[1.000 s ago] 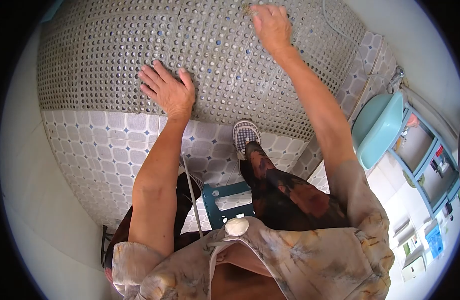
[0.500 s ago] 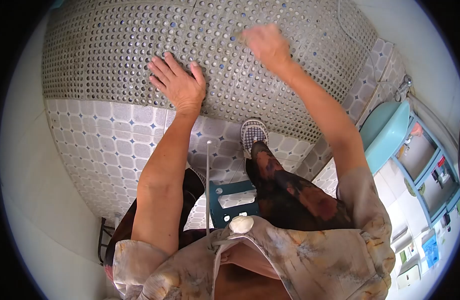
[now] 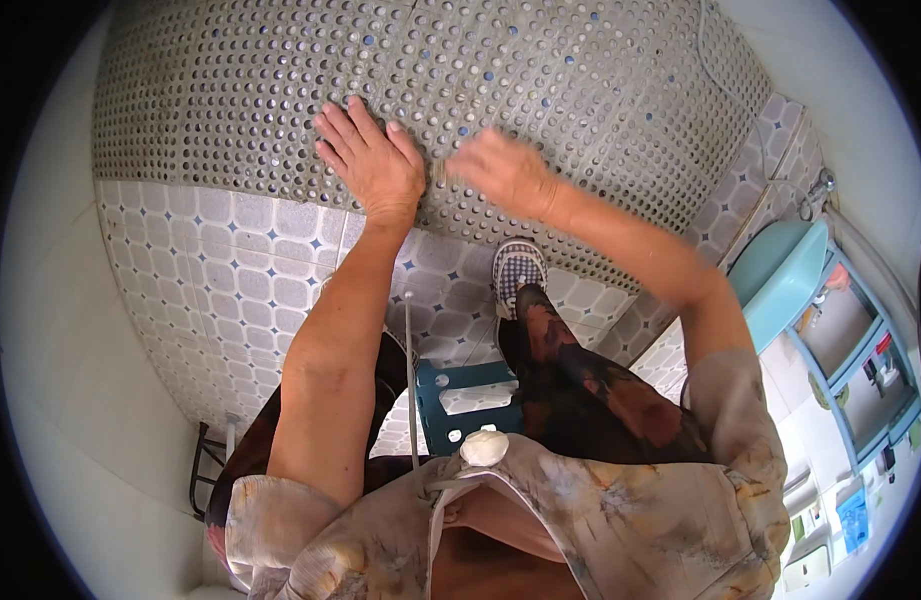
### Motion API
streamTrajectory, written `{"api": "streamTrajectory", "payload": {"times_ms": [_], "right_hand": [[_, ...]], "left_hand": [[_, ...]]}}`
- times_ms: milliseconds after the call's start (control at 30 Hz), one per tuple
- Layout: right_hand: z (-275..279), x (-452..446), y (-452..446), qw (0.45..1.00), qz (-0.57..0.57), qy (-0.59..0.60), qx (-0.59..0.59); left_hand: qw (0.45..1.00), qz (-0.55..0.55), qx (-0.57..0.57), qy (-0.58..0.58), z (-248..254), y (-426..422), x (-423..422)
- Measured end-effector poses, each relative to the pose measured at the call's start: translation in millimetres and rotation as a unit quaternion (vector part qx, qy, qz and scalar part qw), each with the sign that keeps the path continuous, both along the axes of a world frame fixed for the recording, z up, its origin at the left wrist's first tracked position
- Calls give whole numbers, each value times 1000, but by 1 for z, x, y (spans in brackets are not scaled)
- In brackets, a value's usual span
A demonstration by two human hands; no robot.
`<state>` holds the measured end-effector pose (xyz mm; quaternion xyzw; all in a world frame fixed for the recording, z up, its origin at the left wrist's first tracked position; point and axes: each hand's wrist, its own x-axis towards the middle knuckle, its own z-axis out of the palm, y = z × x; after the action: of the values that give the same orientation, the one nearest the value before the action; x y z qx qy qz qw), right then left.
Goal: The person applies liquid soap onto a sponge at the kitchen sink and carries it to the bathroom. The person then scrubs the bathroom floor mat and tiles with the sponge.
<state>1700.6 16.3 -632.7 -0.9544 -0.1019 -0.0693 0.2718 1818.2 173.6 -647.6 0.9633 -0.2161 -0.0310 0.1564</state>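
Note:
A grey floor mat [image 3: 250,110] with rows of round holes covers the far part of the tiled floor. My left hand [image 3: 380,175] lies flat on it near its close edge, palm down and fingers stretched. Just to the right, my right hand [image 3: 505,172] is curled low over the mat and smeared by motion. A small tan, bristle-like bit [image 3: 441,171] shows at its fingertips; the blur hides what it is.
Close to the mat's near edge is my checked shoe [image 3: 518,272]. A teal plastic stool [image 3: 468,375] stands below me, beside a thin pale rod [image 3: 411,380]. On the right are a turquoise basin [image 3: 780,275] and a blue shelf rack [image 3: 860,365]. A thin hose [image 3: 715,65] crosses the mat.
My right hand has swept toward me and to the left, ending beside my left hand. My left hand stays flat on the mat. The view has shifted slightly.

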Motion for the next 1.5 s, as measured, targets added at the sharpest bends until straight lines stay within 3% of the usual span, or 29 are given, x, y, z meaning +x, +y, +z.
{"api": "streamTrajectory", "payload": {"times_ms": [133,267,333,400,467,567,633,700,767,833,933,1000,1067,1100,1233,1367,1500], "right_hand": [[-2,72,-89,981,-152,-74,-91],[2,93,-104,941,-305,-76,-129],[-4,75,-66,950,-297,-20,-92],[-6,46,-19,985,-158,43,-61],[4,12,25,998,-68,3,17],[7,13,24,999,-19,37,-22],[3,39,-9,999,-13,-4,-44],[-2,77,-54,980,-78,-16,-183],[7,125,-99,929,-243,191,-205],[6,138,-133,929,-336,17,-154],[2,136,-110,929,-328,-32,-166],[-3,110,-65,976,-197,-33,-84],[1,71,-12,997,-76,32,-5],[2,54,6,1000,-26,0,17],[16,46,-4,999,-32,16,-29],[-7,46,-67,973,-178,-29,-141],[-13,45,-80,951,-261,-38,-161]], "left_hand": [[1000,-3,-1,2,2,-2,1],[1000,0,0,4,2,-1,-2],[1000,2,0,-3,1,0,0],[1000,4,-4,-3,-1,0,-1],[1000,3,2,-9,-5,1,0],[1000,5,-6,-7,-6,2,0],[1000,4,-2,-5,-3,3,-2],[1000,6,-4,-3,1,0,-2],[1000,8,-4,5,1,1,-1],[1000,10,-6,7,0,-1,1],[1000,5,-9,11,0,1,-1],[1000,8,-4,9,1,1,-1],[1000,10,-3,27,4,2,1],[999,13,-7,36,2,4,0],[997,30,-16,68,3,4,-1],[996,33,-28,74,10,4,1],[996,30,-28,79,10,4,0]]}}
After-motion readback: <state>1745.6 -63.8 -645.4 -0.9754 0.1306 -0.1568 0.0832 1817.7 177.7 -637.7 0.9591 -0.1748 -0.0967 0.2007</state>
